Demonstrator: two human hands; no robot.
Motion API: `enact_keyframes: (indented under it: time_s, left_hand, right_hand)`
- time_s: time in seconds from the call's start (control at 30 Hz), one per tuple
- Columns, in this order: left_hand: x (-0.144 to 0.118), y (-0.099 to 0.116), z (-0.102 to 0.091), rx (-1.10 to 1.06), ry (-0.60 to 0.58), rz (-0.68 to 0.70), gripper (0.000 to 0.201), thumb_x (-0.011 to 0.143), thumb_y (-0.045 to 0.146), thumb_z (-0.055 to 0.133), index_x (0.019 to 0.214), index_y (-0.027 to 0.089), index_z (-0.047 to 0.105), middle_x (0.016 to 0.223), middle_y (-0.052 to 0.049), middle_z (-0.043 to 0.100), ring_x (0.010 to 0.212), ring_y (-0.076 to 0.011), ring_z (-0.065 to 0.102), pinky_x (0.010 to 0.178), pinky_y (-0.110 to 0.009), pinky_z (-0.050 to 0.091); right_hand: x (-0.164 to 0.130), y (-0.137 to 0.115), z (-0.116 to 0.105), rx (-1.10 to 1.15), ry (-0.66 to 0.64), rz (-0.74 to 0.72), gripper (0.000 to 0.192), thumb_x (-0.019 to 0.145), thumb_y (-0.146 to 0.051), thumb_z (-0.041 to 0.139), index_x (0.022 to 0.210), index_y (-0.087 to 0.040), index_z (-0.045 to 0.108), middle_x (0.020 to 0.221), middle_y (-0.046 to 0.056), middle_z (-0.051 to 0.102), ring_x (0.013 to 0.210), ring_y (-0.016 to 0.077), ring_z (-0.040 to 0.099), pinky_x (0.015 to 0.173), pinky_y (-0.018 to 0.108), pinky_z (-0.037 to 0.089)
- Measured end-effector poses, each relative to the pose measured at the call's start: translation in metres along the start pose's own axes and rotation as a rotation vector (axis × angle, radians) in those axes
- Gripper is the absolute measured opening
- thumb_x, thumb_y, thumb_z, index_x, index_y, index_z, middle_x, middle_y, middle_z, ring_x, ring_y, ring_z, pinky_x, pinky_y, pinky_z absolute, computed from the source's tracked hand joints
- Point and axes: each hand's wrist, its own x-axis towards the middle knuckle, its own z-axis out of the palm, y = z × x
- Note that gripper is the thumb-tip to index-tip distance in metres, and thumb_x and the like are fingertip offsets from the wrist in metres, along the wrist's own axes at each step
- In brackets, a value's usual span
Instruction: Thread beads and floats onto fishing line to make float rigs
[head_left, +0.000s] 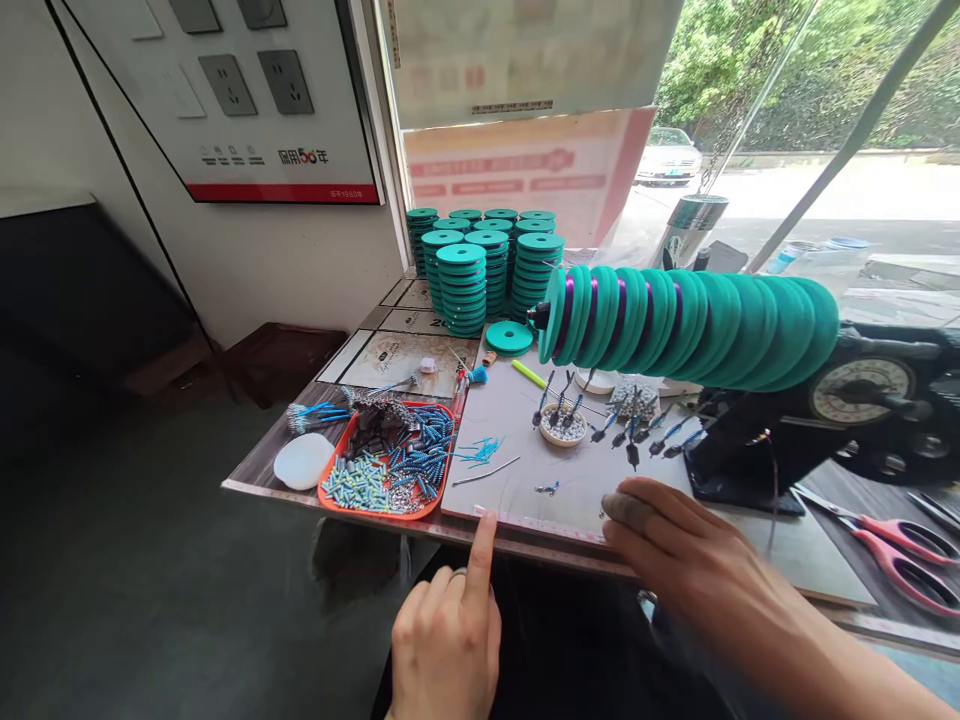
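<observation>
My left hand wears a ring and is at the front edge of the pale work board. Its index finger is stretched out with the tip at the board's edge; the other fingers are curled, with nothing visible in them. My right hand lies low over the same edge further right, fingers pressed together, something greyish around one finger. Whatever it holds is hidden. Between and beyond the hands are a small blue-and-silver piece, a thin metal rod and loose light-blue pieces.
An orange tray of small springlike parts stands left, beside a white lid. A bowl of beads is mid-board. Green spools overhang the board on a black machine; more spools are stacked behind. Scissors lie right.
</observation>
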Motion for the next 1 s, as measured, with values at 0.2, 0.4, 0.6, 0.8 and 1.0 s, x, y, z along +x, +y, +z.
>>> enact_keyframes:
  time_s: [0.2,0.4,0.6,0.8,1.0]
  left_hand:
    - [0.001,0.0,-0.001,-0.011,0.001,-0.004,0.069,0.078,0.005,0.048,0.142,0.018,0.024,0.054,0.006,0.049,0.046,-0.015,0.046,0.053,-0.027,0.039]
    - [0.001,0.001,-0.001,-0.02,-0.006,-0.01,0.068,0.078,0.005,0.049,0.141,0.019,0.027,0.054,0.006,0.049,0.047,-0.0149,0.047,0.054,-0.027,0.038]
    - [0.002,0.001,-0.003,0.0,0.002,-0.002,0.068,0.078,0.005,0.049,0.141,0.018,0.026,0.054,0.006,0.05,0.046,-0.015,0.048,0.053,-0.027,0.039]
    - [0.002,0.001,0.0,0.011,-0.01,-0.005,0.067,0.079,0.005,0.047,0.141,0.018,0.025,0.053,0.006,0.051,0.045,-0.0152,0.049,0.053,-0.027,0.041]
    - [0.005,-0.012,-0.014,-0.354,0.103,-0.007,0.059,0.082,0.01,0.045,0.138,0.022,0.031,0.06,0.004,0.061,0.051,-0.0143,0.059,0.052,-0.024,0.046]
  right_hand:
    - [-0.007,0.004,0.006,-0.008,-0.033,-0.015,0.034,0.086,-0.004,0.037,0.085,-0.017,0.069,0.092,0.01,0.07,0.1,0.0231,0.059,0.085,0.037,0.052]
    - [-0.005,0.005,0.005,-0.007,-0.01,-0.024,0.035,0.086,-0.004,0.037,0.082,-0.017,0.069,0.089,0.009,0.07,0.097,0.0228,0.06,0.083,0.035,0.053]
    - [0.0,0.005,-0.001,-0.019,-0.004,-0.069,0.038,0.084,-0.002,0.035,0.08,-0.016,0.07,0.084,0.008,0.071,0.09,0.0221,0.062,0.077,0.033,0.055]
    - [-0.002,0.005,0.004,-0.003,-0.012,-0.044,0.036,0.084,-0.002,0.036,0.081,-0.017,0.069,0.087,0.009,0.071,0.095,0.0225,0.061,0.081,0.035,0.053]
    - [0.0,0.002,-0.002,0.221,0.091,0.053,0.031,0.087,-0.007,0.037,0.081,-0.019,0.065,0.084,0.007,0.069,0.087,0.0201,0.062,0.076,0.033,0.052]
